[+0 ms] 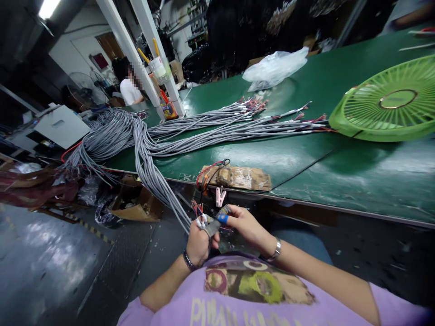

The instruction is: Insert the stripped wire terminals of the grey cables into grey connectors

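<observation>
Grey cables (154,181) with smooth, round sheaths cross the green table (374,190) in the head view, drop over its edge and end at the left hand (198,246). This hand is closed around several of them just behind their ends, where thin coloured wires (196,209) fan out beyond white bands (201,222). The right hand (248,224) is just beside it, fingers curled, with blue tape (222,218) around one; whether it pinches a wire cannot be told. For good handling, it seems best to keep the sheaths firmly gripped, part the wires singly and avoid tugging fine strands. Near the table edge lies a rough, oblong brown block (249,178); farther right sits a round, ribbed green fan (397,99).
</observation>
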The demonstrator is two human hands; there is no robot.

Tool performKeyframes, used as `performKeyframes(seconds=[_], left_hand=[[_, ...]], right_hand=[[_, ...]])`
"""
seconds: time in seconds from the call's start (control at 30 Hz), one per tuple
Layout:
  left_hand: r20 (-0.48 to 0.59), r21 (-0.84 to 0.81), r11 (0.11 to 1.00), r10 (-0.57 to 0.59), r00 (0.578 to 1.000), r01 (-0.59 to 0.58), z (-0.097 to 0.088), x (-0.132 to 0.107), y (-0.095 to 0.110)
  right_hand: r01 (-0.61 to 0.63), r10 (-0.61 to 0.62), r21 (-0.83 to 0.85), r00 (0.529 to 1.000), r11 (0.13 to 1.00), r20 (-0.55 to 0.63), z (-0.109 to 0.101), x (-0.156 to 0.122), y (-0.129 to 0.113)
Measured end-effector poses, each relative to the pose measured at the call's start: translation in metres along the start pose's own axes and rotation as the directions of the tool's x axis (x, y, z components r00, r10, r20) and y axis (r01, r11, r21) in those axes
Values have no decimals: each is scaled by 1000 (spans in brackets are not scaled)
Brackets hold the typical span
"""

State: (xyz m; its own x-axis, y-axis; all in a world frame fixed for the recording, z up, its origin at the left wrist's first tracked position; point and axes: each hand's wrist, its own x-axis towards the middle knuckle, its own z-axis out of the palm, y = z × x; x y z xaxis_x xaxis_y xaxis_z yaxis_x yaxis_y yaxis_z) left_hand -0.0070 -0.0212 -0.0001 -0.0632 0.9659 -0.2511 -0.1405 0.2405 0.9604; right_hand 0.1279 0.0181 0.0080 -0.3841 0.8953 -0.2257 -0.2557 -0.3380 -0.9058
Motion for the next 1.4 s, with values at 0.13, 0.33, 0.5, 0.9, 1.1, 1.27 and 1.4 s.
performKeyframes(seconds=[0.13, 0.33, 0.5, 0.9, 1.1, 1.27, 1.4], left_hand=[[-15, -48, 999, 13, 1000, -14, 2, 0, 2], [113, -114, 992, -46, 992, 59, -4, 7, 8], [249, -154, 973, -131, 960, 172, -7, 19, 12], [281, -201, 946, -193, 940, 254, -4, 35, 11], [260, -176, 957, -180, 949, 230, -4, 34, 9], [183, -171, 973, -123, 975, 154, -1, 22, 10], [119, -185, 982, -15, 993, 37, 2, 7, 7]], right_hand=[[-72, 73, 174, 997, 982, 0, 1, 2, 10], [-211, 226, 428, 974, 879, 16, -16, 22, 10], [8, -14, 146, 999, 989, 40, -18, 35, 2], [-49, 57, 516, 998, 855, -1, -4, 50, 8], [-34, 32, 523, 999, 851, 14, -4, 50, 12], [-136, 85, 522, 989, 842, 120, -9, 43, 11], [-196, 115, 493, 975, 847, 190, -12, 39, 7]])
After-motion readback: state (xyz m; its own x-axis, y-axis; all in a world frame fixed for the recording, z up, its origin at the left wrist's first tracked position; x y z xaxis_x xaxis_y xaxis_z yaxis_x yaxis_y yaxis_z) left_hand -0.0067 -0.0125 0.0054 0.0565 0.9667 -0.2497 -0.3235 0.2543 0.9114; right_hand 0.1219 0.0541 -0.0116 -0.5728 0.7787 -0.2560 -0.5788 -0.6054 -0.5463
